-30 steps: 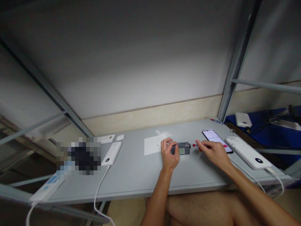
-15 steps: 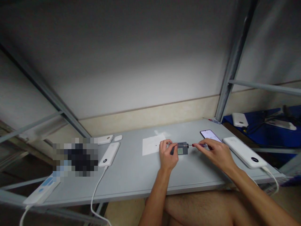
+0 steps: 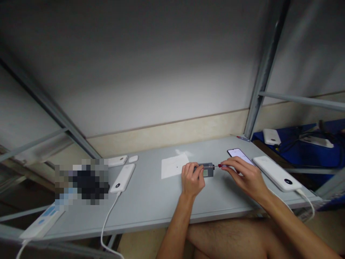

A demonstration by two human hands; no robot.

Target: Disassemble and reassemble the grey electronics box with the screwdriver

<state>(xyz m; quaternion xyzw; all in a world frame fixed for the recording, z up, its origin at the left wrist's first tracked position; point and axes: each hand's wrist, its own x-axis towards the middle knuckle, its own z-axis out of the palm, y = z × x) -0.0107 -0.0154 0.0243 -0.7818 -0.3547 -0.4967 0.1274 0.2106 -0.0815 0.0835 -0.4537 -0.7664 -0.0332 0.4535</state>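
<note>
Over the grey table (image 3: 151, 201), just right of a sheet of white paper (image 3: 174, 166), the two hands are close together but not touching; the left hand (image 3: 192, 179) is clamped on a small grey vented box (image 3: 207, 169); the right hand (image 3: 242, 175) pinches a red-handled precision screwdriver (image 3: 220, 166), its thin shaft reaching right up to the box's end
</note>
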